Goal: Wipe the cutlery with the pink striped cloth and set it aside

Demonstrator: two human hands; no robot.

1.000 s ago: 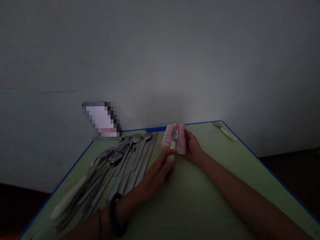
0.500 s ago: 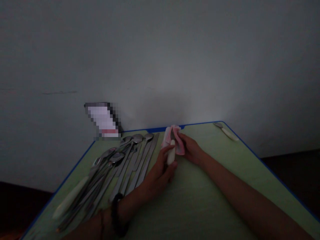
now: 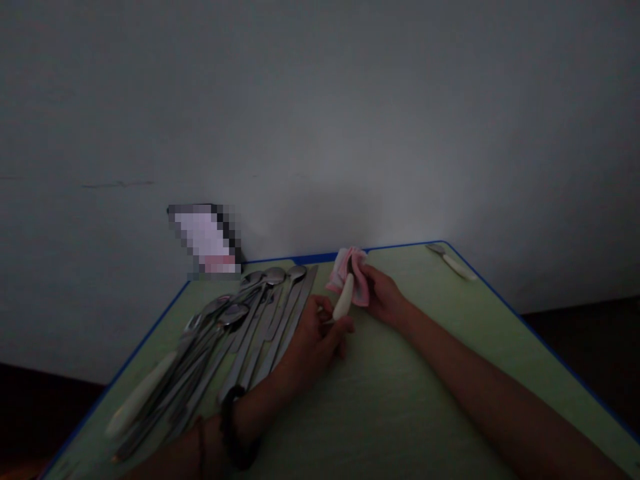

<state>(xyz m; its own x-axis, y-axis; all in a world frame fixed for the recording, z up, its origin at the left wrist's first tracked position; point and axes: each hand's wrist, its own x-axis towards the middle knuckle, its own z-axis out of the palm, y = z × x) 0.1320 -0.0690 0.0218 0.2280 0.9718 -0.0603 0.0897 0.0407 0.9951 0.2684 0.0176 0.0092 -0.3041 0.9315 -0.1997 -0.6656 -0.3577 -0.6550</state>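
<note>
Cutlery (image 3: 242, 353) lies left of the left grip (image 3: 320, 333), whose fingers curl at a white-handled utensil (image 3: 343, 301), clasped or loose I cannot tell; pink cloth (image 3: 361, 293), grasped by the right grip (image 3: 383, 293), folds about its far end; right of that grip, a lone utensil (image 3: 459, 268).

This is looking like a room in a home; which room is looking unclear. A green table (image 3: 450, 307) with a blue edge is standing against a plain grey wall (image 3: 320, 120). Spoons (image 3: 274, 276) and a fork (image 3: 193, 325) are lying on the table's left side, and a pink cloth (image 3: 361, 291) is showing near its far edge.
</note>
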